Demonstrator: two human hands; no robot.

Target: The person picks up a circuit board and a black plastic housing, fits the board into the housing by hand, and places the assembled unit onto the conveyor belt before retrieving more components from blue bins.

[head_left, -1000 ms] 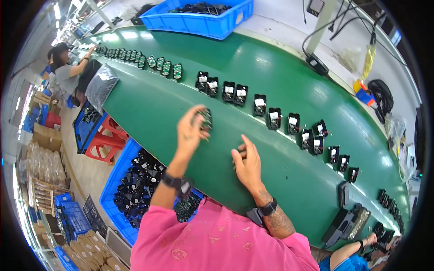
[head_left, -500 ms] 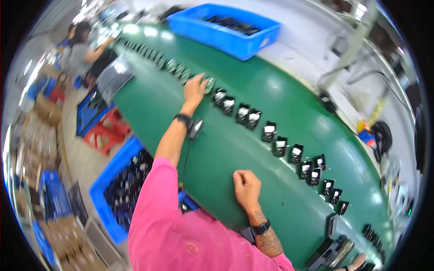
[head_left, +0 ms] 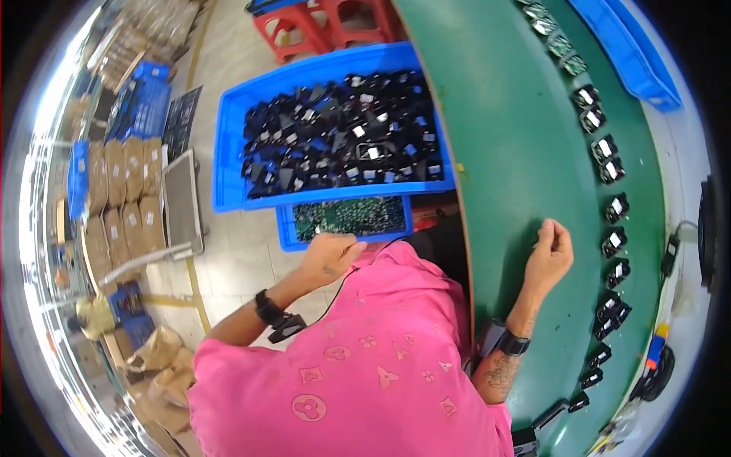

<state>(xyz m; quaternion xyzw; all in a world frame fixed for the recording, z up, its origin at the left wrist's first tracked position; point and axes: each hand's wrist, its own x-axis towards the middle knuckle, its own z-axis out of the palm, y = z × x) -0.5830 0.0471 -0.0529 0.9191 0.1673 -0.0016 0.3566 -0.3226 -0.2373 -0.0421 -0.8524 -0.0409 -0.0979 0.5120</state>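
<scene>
My left hand [head_left: 327, 256] is off the table, curled closed in front of my body, just below a small blue tray [head_left: 289, 235] of green circuit boards [head_left: 350, 215]. Nothing shows in its fingers. My right hand [head_left: 550, 257] hovers over or rests on the green table [head_left: 502, 145], its fingers bent together with nothing visible in them. A large blue bin [head_left: 228, 164] full of black plastic housings [head_left: 327, 133] stands beyond my left hand. To the right of my right hand, black housings with white parts [head_left: 615, 242] form a long row.
More green boards [head_left: 560, 47] continue the row at the far end. Another blue bin [head_left: 632, 57] is at the upper right. Red stools [head_left: 285, 30] stand beyond the large bin. On the left are a trolley [head_left: 183, 206] and brown packages [head_left: 129, 179].
My view has swung left and down toward the bins. My left hand has left the board row and come back beside my body. My right hand stays at the table, closed.
</scene>
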